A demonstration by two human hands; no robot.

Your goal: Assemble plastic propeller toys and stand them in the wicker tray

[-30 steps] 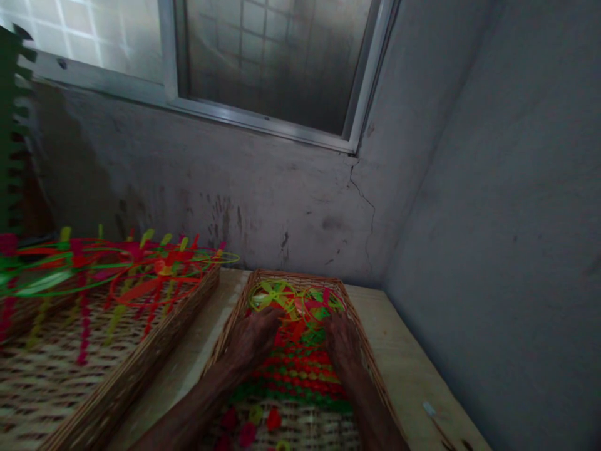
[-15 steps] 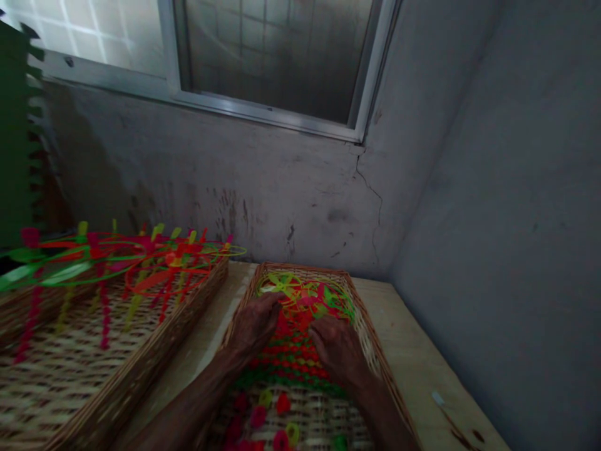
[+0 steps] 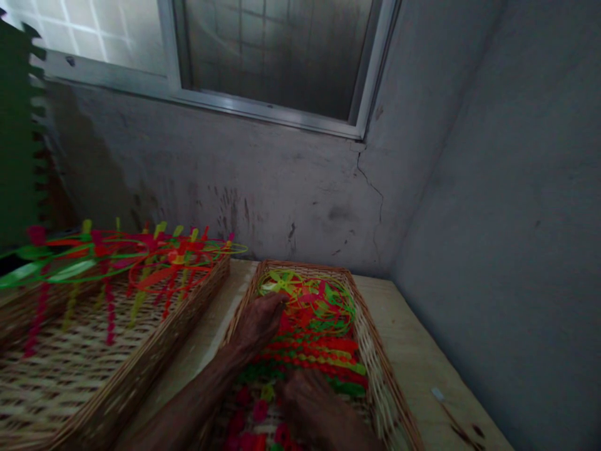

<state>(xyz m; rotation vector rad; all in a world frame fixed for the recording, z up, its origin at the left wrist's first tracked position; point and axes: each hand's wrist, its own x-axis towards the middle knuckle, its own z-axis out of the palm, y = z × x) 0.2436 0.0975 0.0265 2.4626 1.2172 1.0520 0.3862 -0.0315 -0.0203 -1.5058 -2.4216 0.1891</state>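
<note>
My left hand (image 3: 260,319) is closed, its fingers pressed together beside the ringed plastic propellers (image 3: 323,297) at the far end of the right wicker basket (image 3: 375,338). What it pinches, if anything, is too dark to make out. Smeared by motion, my right hand (image 3: 307,391) hangs over the nearer half of that basket, its fingertips unclear. Under and behind it lie rows of red, yellow and green twisted plastic sticks (image 3: 328,357). Small pink, red and yellow plastic pieces (image 3: 260,410) are scattered near the front, partly covered by my right hand.
To the left, a larger wicker basket (image 3: 159,369) holds upright twisted sticks topped with ringed propellers (image 3: 176,257). Both baskets stand on a wooden table (image 3: 399,332) against a cracked grey wall (image 3: 305,181). A thin tool with a white tip (image 3: 437,394) lies at the right.
My right hand has moved down and toward me, from the propellers to the small pieces, uncovering the stick ends. My left hand has shifted slightly right.
</note>
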